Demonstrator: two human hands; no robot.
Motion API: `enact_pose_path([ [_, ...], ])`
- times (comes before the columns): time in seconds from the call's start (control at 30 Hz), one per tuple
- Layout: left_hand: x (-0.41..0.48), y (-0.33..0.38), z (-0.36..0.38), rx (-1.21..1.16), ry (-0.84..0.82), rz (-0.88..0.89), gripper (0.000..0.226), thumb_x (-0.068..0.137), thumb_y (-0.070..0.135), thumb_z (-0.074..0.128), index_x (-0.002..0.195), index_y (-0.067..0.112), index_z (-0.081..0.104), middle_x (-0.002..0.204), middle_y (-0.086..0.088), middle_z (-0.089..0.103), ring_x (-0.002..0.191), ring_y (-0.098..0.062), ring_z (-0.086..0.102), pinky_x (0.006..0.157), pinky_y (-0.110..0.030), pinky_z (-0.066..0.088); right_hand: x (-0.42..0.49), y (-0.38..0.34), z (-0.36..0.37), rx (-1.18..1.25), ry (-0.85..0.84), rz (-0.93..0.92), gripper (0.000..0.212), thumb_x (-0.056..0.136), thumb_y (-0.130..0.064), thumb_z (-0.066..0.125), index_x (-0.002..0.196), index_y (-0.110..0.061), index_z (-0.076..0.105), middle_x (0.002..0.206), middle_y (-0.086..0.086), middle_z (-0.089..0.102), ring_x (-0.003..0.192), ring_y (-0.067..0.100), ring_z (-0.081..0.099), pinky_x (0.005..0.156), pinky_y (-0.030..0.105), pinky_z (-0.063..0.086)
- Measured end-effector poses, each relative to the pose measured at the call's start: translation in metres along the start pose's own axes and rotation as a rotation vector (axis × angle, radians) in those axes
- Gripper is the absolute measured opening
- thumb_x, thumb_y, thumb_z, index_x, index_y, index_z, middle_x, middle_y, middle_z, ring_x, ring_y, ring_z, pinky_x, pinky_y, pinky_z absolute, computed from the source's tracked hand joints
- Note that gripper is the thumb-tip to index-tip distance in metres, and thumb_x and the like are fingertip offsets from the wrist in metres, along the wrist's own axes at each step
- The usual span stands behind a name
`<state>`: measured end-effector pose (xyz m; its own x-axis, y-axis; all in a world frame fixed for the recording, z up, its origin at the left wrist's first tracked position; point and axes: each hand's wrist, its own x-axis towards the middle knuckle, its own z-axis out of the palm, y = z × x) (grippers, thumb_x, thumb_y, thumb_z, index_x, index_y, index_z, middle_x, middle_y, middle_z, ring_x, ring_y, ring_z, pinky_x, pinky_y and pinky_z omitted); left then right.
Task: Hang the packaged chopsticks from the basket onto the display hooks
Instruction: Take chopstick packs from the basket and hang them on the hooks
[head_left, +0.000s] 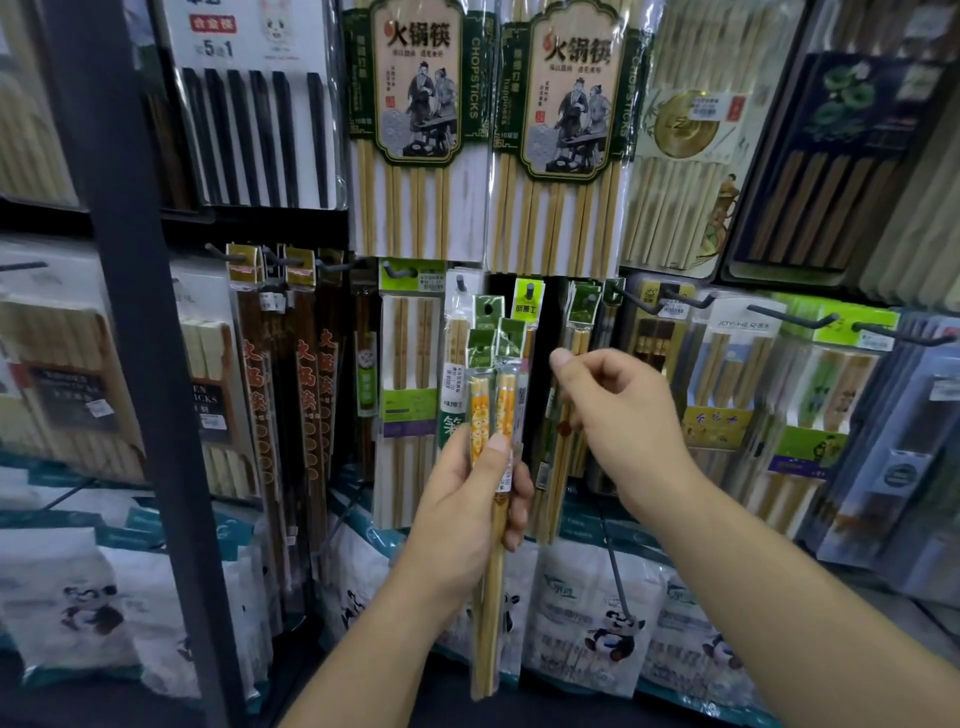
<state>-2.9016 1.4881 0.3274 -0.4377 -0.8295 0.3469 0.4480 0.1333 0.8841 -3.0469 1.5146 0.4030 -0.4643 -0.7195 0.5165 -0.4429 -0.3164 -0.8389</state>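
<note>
Left hand (467, 514) grips chopstick packs (491, 400) upright; right hand (623, 415), fingers curled, at hanging pack (583, 314); whether it grasps, cannot tell.

Chopstick pkgs (491, 395), green headers, orange tops, upright in left hand (470, 512)

Dark metal upright (148, 395) ran from top to bottom at the left of the frame. Dark back panel (551, 317) showed at centre between hanging stock. White panda-print bags (597, 618) lined the bottom edge. Dark boxed sets (831, 171) sat upper right. Light was dim and even.
</note>
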Motion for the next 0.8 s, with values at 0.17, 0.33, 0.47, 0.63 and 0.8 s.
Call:
enact_pose_path([
  [0.17,-0.001,-0.001,0.006,0.009,-0.056,0.034,0.015,0.098,0.042,0.059,0.093,0.031,0.068,0.08,-0.005,0.07,0.064,-0.019,0.066,0.051,-0.028,0.054,-0.012,-0.008,0.004,0.071,-0.165,-0.028,0.017,0.097,-0.031,0.066,0.087,-0.021,0.075,0.07,-0.002,0.067,0.059,0.004,0.057,0.055,0.015,0.047],
  [0.33,0.002,-0.008,0.002,0.051,0.077,0.025,0.037,0.097,0.047,0.06,0.116,0.017,0.068,0.1,-0.001,0.077,0.092,-0.015,0.074,0.072,-0.028,0.06,-0.001,-0.016,-0.003,0.144,-0.056,0.013,0.029,0.099,-0.025,0.064,0.071,-0.027,0.07,0.063,-0.006,0.06,0.056,0.006,0.054,0.05,0.015,0.043],
  [0.47,0.006,-0.011,-0.003,0.1,0.117,0.043,0.022,0.106,0.03,0.051,0.103,0.012,0.064,0.075,0.005,0.067,0.069,-0.01,0.064,0.06,-0.022,0.054,0.011,-0.025,-0.01,0.143,0.042,0.023,0.033,0.101,-0.028,0.062,0.069,-0.022,0.068,0.058,-0.004,0.053,0.053,0.008,0.049,0.048,0.016,0.04],
  [0.63,0.004,-0.008,-0.002,0.123,0.081,0.027,0.035,0.095,0.044,0.053,0.11,0.016,0.067,0.071,0.003,0.061,0.062,-0.011,0.054,0.056,-0.025,0.049,0.022,-0.021,-0.009,0.12,0.109,0.034,0.039,0.1,-0.031,0.063,0.081,0.003,0.061,0.067,0.009,0.05,0.06,0.018,0.045,0.06,0.022,0.044],
  [0.8,0.002,-0.006,-0.002,0.099,0.054,-0.003,0.031,0.105,0.036,0.049,0.117,0.012,0.064,0.069,0.003,0.064,0.054,-0.008,0.051,0.049,-0.022,0.044,0.024,-0.018,-0.009,0.143,0.112,0.043,0.04,0.1,-0.028,0.063,0.082,0.007,0.06,0.071,0.013,0.051,0.062,0.02,0.045,0.07,0.027,0.046],
])
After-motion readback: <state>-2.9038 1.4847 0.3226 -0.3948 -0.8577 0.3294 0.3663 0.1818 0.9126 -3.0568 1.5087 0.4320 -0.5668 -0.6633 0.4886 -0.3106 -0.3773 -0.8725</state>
